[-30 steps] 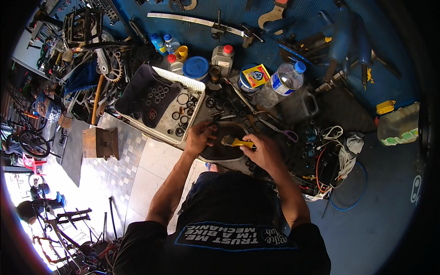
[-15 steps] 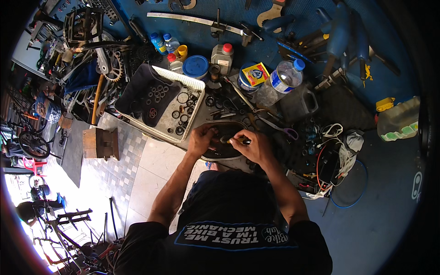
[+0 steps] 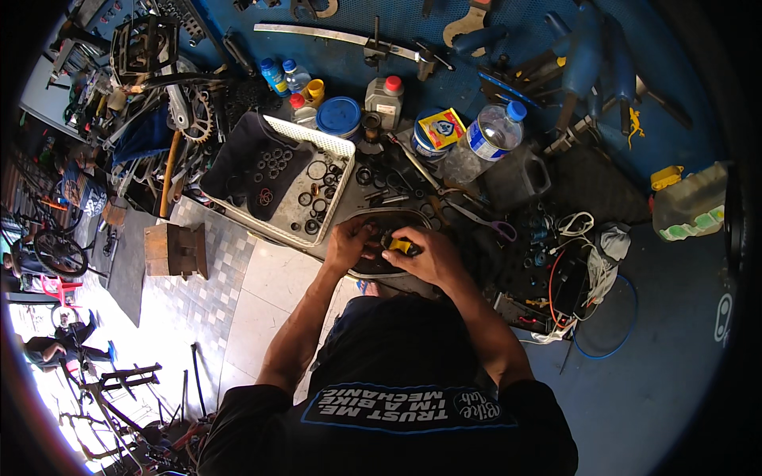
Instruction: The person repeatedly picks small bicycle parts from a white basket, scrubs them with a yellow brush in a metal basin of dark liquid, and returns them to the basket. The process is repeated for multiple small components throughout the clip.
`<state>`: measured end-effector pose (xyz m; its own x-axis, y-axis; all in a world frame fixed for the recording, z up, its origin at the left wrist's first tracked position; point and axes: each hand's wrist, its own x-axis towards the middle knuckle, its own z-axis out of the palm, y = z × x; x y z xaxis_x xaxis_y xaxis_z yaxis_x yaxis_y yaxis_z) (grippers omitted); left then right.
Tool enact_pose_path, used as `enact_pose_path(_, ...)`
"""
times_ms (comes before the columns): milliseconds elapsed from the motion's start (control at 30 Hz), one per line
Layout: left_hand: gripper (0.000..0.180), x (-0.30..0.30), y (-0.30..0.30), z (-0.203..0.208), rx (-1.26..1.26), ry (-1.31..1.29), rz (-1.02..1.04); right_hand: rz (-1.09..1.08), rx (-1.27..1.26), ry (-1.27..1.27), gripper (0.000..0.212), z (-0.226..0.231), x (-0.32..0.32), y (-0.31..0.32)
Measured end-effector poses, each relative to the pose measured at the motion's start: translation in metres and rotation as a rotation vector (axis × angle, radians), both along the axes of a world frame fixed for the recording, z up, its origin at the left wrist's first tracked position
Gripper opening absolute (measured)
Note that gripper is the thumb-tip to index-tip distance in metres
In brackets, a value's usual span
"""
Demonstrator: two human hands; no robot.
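Both hands work over a round, dark-bottomed pan [image 3: 401, 210] at the bench's near edge. My right hand [image 3: 431, 257] is closed round a short tool with a yellow-and-black handle [image 3: 402, 247]; its working end points left, toward the other hand, and its kind does not show clearly. At the pan's left side, my left hand [image 3: 346, 244] has its fingers curled together. Whatever they pinch is small, dark and mostly covered by the fingers. The two hands are close but apart.
Left of the pan lies a cream plastic tray [image 3: 347, 170] with rings and a black cloth [image 3: 238, 159]. Behind stand a blue-lidded tub [image 3: 339, 116] and a large clear bottle [image 3: 494, 135]. Purple-handled scissors [image 3: 502, 230] and tangled cables [image 3: 583, 262] lie to the right.
My right hand has turned and shifted slightly left and down, so more of the yellow handle shows. The left hand has hardly moved.
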<state>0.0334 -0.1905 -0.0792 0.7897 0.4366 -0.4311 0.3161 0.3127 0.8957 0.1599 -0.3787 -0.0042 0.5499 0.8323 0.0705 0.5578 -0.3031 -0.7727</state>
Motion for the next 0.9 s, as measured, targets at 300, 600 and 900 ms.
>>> enact_pose_path(300,0.036,0.0,-0.005,0.0,0.079,0.008,0.025,-0.14,-0.05,0.161,0.027,-0.021,0.012,0.005)
enact_pose_path(600,0.028,0.01,-0.022,0.015,0.328,-0.053,0.14,-0.176,0.138,0.214,0.023,-0.022,0.0,0.005)
enact_pose_path(900,0.031,0.017,-0.026,0.02,0.412,-0.092,0.125,-0.176,0.17,0.086,0.019,-0.014,-0.002,0.002)
